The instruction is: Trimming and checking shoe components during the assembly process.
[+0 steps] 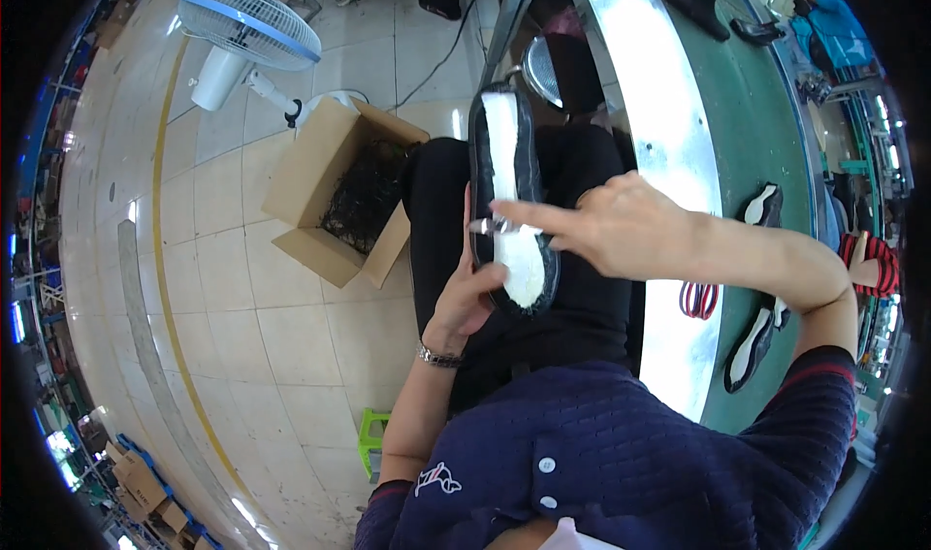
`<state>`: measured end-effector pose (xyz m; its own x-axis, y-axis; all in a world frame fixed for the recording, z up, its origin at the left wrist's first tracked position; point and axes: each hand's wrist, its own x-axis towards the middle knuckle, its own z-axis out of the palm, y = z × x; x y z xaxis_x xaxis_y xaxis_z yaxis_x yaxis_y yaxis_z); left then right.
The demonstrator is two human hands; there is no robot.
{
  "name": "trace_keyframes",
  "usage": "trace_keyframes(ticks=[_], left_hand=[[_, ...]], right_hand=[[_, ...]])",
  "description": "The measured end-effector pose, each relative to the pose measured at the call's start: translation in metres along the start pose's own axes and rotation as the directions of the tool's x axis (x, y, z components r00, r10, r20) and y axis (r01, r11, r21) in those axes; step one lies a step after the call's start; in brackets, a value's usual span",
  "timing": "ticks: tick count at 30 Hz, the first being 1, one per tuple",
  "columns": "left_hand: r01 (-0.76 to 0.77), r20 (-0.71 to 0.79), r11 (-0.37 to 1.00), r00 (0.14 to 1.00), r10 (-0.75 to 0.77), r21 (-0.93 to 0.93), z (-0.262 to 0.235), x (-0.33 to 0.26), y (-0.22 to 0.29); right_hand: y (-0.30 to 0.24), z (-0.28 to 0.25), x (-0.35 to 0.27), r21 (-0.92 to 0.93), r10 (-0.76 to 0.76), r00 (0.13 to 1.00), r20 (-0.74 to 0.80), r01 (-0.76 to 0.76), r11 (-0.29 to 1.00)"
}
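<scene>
Over my lap a black shoe is turned bottom up, its white underside facing me and its length running away from me. My left hand grips it from the left near its close end, with the thumb over the edge onto the white part. From the right, my right hand reaches across the shoe's middle, index finger stretched out and the other fingers curled. At that fingertip is a small silvery metal tool, closed in the hand; its exact kind is too blurred to tell.
A cardboard box of black scraps stands open on the floor at left, near a fan. On my right runs a metal ledge with red-and-black loops. Beyond it, a green belt carries several black shoes. A green stool stands behind left.
</scene>
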<state>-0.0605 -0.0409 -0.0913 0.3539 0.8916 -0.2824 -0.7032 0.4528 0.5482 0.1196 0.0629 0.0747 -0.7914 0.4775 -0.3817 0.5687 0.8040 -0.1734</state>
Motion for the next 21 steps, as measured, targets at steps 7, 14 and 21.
trace_keyframes(ticks=[7,14,21], left_hand=[[0.083,0.016,0.942,0.996,-0.083,-0.326,0.002,-0.006,-0.016],[-0.052,-0.119,0.980,0.993,0.029,-0.194,0.023,-0.008,-0.009],[-0.313,-0.099,0.910,0.932,0.350,0.270,0.038,-0.013,-0.012]], right_hand=[[-0.003,0.012,-0.025,-0.423,-0.232,0.931,-0.281,0.097,0.901],[0.006,0.010,-0.019,-0.106,-0.213,0.974,-0.083,0.204,0.973],[-0.019,-0.023,-0.014,0.015,-0.277,0.935,-0.220,0.287,0.958]])
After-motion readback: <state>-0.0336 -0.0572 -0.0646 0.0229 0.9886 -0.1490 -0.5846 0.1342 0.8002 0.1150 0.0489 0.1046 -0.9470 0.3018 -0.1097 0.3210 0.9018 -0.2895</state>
